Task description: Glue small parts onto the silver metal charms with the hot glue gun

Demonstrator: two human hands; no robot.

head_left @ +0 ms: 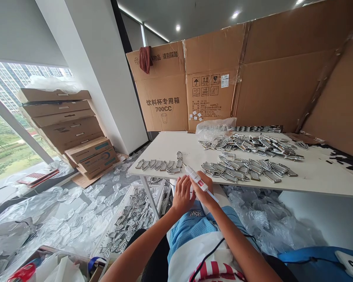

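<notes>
My right hand [204,190] is closed round a white glue gun [196,178] with red marks. Its thin tip points up and left, towards the small looped pieces on the table, and a pale stick juts from its back end. Beside it, my left hand [182,194] has its fingers stretched out, close to or touching the right hand; its palm side is hidden. Just past the tip lies a row of flat grey-and-white looped pieces [162,166] near the table's left front edge. What these pieces are exactly is too small to tell.
On the white table [164,143], two heaps of similar pieces [244,166] spread to the right, with a clear plastic bag [216,128] behind. Tall cardboard [211,58] walls the back. Below left stands a crate of pieces [132,215]; plastic bags [85,223] litter the floor.
</notes>
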